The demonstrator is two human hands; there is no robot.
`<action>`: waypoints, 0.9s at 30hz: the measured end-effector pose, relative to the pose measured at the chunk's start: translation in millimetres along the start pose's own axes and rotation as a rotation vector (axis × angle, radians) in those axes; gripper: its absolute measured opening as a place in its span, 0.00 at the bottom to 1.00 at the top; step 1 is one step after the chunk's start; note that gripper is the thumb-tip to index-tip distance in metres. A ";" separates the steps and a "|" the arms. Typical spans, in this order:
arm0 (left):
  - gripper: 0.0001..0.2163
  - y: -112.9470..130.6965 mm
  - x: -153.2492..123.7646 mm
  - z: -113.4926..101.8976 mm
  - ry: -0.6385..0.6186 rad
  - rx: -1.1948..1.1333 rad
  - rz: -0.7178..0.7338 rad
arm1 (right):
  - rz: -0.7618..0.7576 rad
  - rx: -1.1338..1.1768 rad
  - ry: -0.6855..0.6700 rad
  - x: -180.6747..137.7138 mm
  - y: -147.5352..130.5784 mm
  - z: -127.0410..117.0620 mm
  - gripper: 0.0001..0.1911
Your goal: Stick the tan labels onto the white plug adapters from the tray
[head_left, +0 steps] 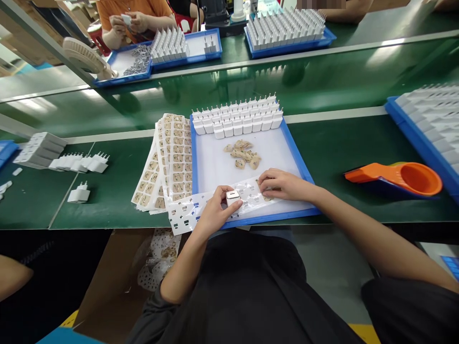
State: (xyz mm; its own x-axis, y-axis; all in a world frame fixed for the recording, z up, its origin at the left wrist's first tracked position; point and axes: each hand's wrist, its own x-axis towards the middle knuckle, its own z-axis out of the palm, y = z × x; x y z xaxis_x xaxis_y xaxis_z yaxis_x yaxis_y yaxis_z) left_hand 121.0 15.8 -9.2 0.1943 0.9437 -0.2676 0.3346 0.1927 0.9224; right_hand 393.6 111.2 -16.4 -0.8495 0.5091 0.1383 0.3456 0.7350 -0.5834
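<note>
Watching remotely, I had left hand (214, 214) wrapped round charger (233, 196), right hand (281, 185) half-curled over mostly stripped sheet (251, 191), hold unclear; tray (211, 167) looked part-filled.

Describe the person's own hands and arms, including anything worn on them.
The left hand and right hand are bare, with slender fingers and no visible gloves or rings. The forearms are slim and uncovered, with no watch or bracelet showing. Loose black sleeves end near the elbows, matching the black top; no markings show on them.
</note>
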 end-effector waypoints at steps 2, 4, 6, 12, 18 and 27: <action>0.19 0.4 -0.2 -0.4 -0.009 -0.014 0.007 | 0.009 -0.054 0.012 0.5 -1.5 3.2 0.13; 0.18 0.3 -0.3 -0.6 -0.014 -0.019 0.009 | 0.017 -0.076 0.024 -1.8 -2.7 4.7 0.13; 0.18 -0.4 -0.3 -0.5 -0.015 -0.018 0.005 | 0.026 -0.017 0.034 -8.3 -4.0 2.0 0.13; 0.18 -2.4 0.1 -0.5 -0.024 -0.037 0.010 | 0.193 0.407 0.127 -40.8 -10.6 -20.6 0.11; 0.19 2.4 -4.7 -0.1 0.002 -0.104 0.119 | 0.454 0.642 0.625 -40.3 -44.5 -0.7 0.15; 0.19 5.2 -13.7 8.8 0.298 0.130 0.441 | 0.376 0.940 0.673 16.4 -116.8 44.3 0.13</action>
State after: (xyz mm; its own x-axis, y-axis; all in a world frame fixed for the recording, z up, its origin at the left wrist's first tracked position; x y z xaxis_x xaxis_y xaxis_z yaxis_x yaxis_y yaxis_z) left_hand 128.2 1.5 -3.2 0.0789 0.9665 0.2441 0.3952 -0.2552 0.8825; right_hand 321.6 13.9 18.6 -0.2853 0.9565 0.0608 -0.1352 0.0226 -0.9906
